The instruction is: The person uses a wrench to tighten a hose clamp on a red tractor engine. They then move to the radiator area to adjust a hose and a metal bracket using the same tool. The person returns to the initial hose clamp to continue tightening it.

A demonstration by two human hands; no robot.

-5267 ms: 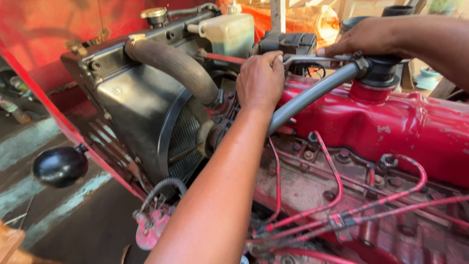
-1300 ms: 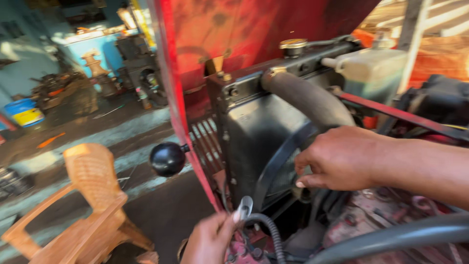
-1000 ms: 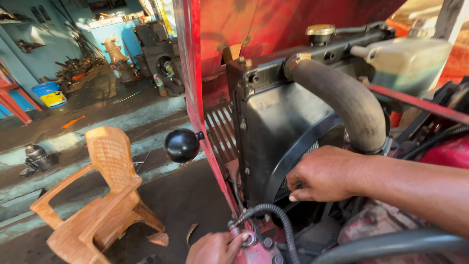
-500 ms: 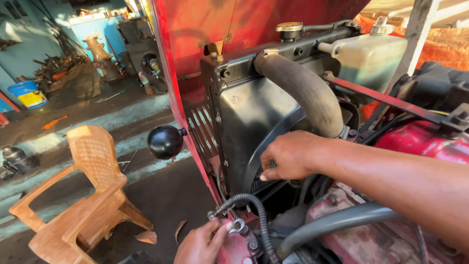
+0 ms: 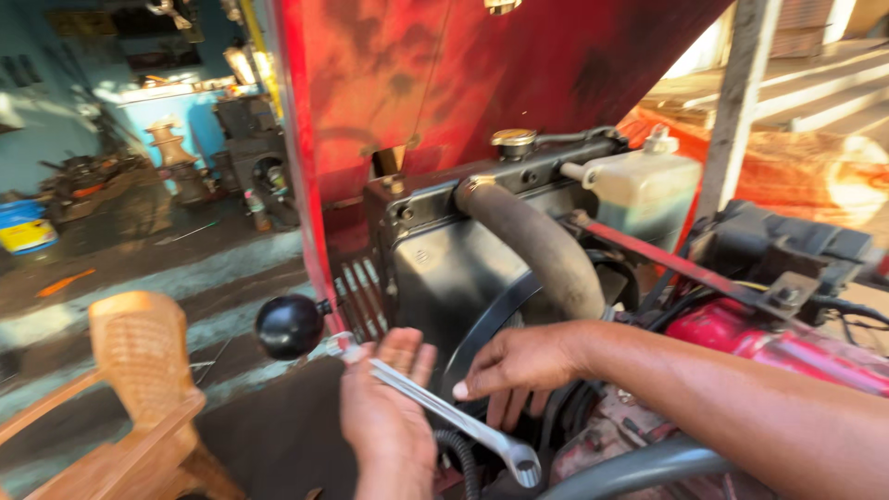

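My left hand [image 5: 384, 417] is raised in front of the black radiator [image 5: 444, 268], holding a silver combination wrench [image 5: 444, 417] that slants down to the right, its ring end low near the engine. Next to it, my right hand [image 5: 519, 366] reaches in from the right, fingers pointing at the wrench's shaft and almost touching it, just below the thick grey radiator hose [image 5: 537, 245]. A corrugated black hose [image 5: 458, 458] curls under both hands. The red engine [image 5: 741, 338] lies behind my right forearm.
The raised red hood [image 5: 482, 74] fills the top. A white coolant tank [image 5: 644, 190] and a brass radiator cap [image 5: 512, 142] sit at the back. A black round knob [image 5: 289, 326] sticks out on the left. An orange plastic chair [image 5: 130, 398] stands on the floor below.
My left hand has come up from low beside the corrugated hose and now holds the wrench high in front of the radiator. My right hand stays near the fan shroud.
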